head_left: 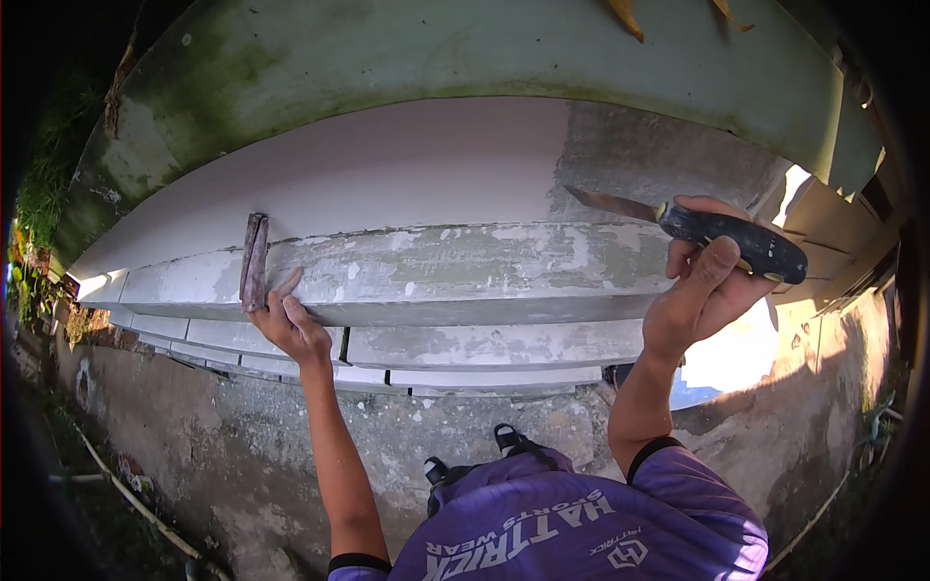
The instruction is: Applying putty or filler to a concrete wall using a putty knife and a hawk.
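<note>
My left hand [294, 327] grips the lower end of a thin, dusty maroon-brown strip [255, 261]. That strip looks like folded sandpaper, though its exact kind is hard to tell. It stands across a long pale ledge [465, 261] whose white coating is patchy, with grey-green showing through. My right hand [702, 281] is wrapped around the dark handle of a scraper [741, 237]. Its flat, dirty blade [610, 201] points left over the grey part of the surface behind the ledge, and I cannot tell whether it touches.
A smooth white coat [407, 160] borders a bare grey patch [659, 155] behind the ledge. Farther off curves a green, moss-stained surface [291, 77]. Below the ledge are more white steps [484, 344] with dark gaps. Stained concrete ground [242, 436] lies around my feet.
</note>
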The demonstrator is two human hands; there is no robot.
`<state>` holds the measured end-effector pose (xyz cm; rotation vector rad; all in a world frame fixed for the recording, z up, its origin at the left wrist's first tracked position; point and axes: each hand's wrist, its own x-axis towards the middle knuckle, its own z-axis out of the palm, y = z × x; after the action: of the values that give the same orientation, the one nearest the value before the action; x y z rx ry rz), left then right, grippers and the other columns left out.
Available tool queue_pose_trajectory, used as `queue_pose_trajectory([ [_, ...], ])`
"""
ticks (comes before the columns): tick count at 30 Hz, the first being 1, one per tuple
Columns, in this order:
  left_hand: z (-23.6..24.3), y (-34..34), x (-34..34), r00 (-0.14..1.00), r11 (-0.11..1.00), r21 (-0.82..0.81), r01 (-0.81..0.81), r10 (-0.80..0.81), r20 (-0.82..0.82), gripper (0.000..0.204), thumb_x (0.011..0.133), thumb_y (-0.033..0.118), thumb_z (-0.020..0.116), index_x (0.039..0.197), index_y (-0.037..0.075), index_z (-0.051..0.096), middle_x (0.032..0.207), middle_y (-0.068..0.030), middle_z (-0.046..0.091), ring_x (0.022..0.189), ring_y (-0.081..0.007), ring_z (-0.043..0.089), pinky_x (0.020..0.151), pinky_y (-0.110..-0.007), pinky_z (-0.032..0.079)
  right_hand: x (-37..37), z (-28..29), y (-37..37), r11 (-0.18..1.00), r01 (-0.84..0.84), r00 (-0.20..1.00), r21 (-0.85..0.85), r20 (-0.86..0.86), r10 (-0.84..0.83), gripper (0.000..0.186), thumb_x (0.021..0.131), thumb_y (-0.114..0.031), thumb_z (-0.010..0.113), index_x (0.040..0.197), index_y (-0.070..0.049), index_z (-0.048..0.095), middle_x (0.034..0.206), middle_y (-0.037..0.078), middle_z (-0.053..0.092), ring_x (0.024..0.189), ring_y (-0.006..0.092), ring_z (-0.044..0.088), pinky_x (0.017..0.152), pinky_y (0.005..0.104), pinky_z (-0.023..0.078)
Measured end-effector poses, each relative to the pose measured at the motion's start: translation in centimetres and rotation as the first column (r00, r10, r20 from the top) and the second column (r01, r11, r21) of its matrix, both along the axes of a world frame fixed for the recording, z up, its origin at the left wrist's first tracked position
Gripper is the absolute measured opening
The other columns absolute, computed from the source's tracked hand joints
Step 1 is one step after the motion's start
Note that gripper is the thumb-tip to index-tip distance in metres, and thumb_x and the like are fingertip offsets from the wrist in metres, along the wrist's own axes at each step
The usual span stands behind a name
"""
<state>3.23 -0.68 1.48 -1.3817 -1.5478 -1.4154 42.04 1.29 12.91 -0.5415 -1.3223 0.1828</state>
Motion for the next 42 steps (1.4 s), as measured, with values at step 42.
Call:
queue_pose_trajectory([
  [42, 0.5, 0.0, -0.7, 0.992, 0.996, 0.002, 0.084, -0.084, -0.099, 0.041, 0.099, 0.025, 0.038, 0.102, 0.005, 0.074, 0.121, -0.0200, 0.061, 0.119, -0.0353, 0.047, 0.103, -0.047, 0.030, -4.8, 0.7, 1.1, 0.936, 0.337, 0.931, 0.097, 0.109, -0.347, 0.047, 0.095, -0.011, 0.055, 0.127, -0.008, 0.020, 0.093, 0.011, 0.064, 0.071, 0.0099, 0.051, 0.067, 0.0220, 0.044],
])
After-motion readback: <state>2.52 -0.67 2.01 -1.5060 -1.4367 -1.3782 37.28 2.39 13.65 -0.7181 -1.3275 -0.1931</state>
